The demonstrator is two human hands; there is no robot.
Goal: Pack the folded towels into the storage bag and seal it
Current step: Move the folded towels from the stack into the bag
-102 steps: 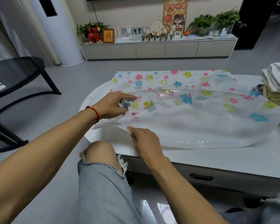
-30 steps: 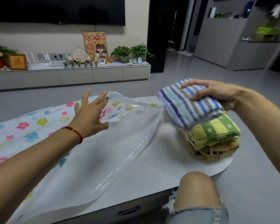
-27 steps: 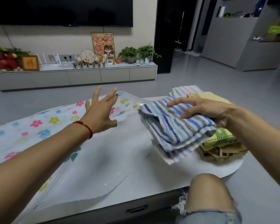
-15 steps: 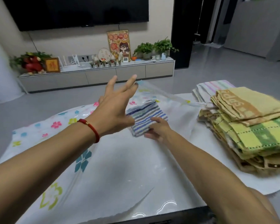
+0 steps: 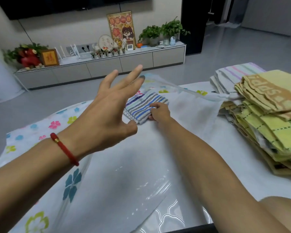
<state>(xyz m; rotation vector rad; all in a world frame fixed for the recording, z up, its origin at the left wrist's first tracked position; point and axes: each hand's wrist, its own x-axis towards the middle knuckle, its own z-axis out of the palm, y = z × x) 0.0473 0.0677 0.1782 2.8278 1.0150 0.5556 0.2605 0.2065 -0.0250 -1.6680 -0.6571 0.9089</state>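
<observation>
A flower-printed storage bag (image 5: 40, 132) with a clear top layer lies across the white table (image 5: 188, 214), its mouth facing right. My right hand (image 5: 159, 111) reaches into the bag and grips a folded blue-and-grey striped towel (image 5: 141, 105) at its near edge, the towel resting on the bag's floor. My left hand (image 5: 111, 111) hovers above the bag with fingers spread; the clear layer seems to rest against its fingertips. A stack of folded towels (image 5: 267, 118), yellow, green-checked and pastel-striped, sits on the table at the right.
A low TV cabinet (image 5: 107, 64) with plants, frames and small ornaments stands along the far wall across grey floor. My knee (image 5: 282, 207) shows at the lower right, by the table's front edge.
My right hand took the striped towel off the stack and carried it left into the bag, pushing it deeper. My left hand stayed raised and spread at the bag's mouth.
</observation>
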